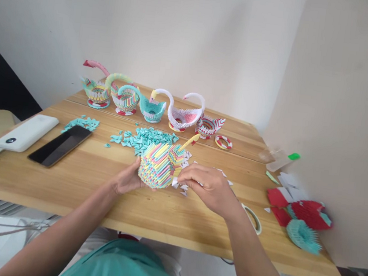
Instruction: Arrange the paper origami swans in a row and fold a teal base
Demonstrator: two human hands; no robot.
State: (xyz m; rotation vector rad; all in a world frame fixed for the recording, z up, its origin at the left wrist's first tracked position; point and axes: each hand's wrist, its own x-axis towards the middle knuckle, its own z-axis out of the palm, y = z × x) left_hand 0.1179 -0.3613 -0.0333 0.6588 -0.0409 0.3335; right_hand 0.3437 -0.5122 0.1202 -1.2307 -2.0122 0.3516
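Striped paper body [156, 166] over the tabletop [161, 217] | left hand [129, 177] cupping its left side | right hand [210, 185] just beside its right, fingers pinching a white paper piece [174, 181] | yellow prong [190, 142] slanting up and right, away from left grip

The phone [60, 145] lies left of my left hand [130, 177], a paper heap [310, 213] right of my right hand [207, 185]. Beyond the left — folded pieces [147, 138], paper swans [152, 113] behind them.

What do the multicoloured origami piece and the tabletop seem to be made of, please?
Multicoloured origami piece: probably matte paper, judging by its many small folded units.
Tabletop: seemingly wood with a slight sheen, given the visible grain, though laminate is possible.
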